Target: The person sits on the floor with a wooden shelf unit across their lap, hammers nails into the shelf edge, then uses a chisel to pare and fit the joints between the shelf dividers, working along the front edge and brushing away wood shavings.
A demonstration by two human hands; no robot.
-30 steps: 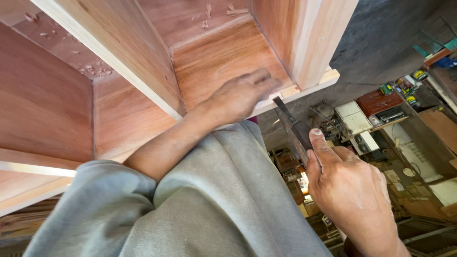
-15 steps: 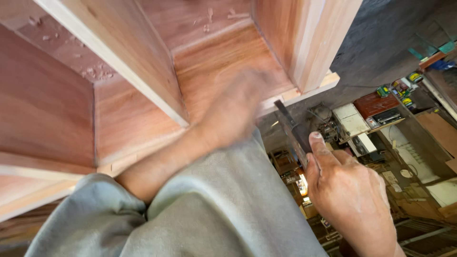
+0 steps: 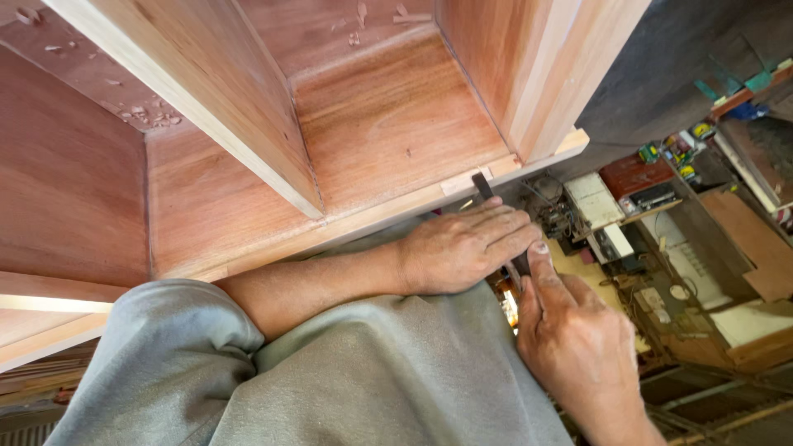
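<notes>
A reddish wooden cabinet (image 3: 388, 132) with an upright divider (image 3: 206, 91) fills the upper left of the head view. A dark chisel (image 3: 481, 186) points at a small notch in the cabinet's pale front edge (image 3: 462, 180). My right hand (image 3: 578, 347) grips the chisel's handle from below, thumb stretched along it. My left hand (image 3: 462, 248) lies just under the front edge, its fingers resting over the chisel's blade. My grey sleeve (image 3: 330, 372) covers the lower middle.
Wood chips (image 3: 149, 116) lie inside the cabinet's left compartment. Below, at right, is a cluttered floor with a white box (image 3: 595, 198), a red box (image 3: 636, 173), boards (image 3: 760, 239) and tools.
My left hand has slid off the cabinet's bottom panel, down past the front edge, and come onto the chisel blade. My right hand keeps its hold on the chisel.
</notes>
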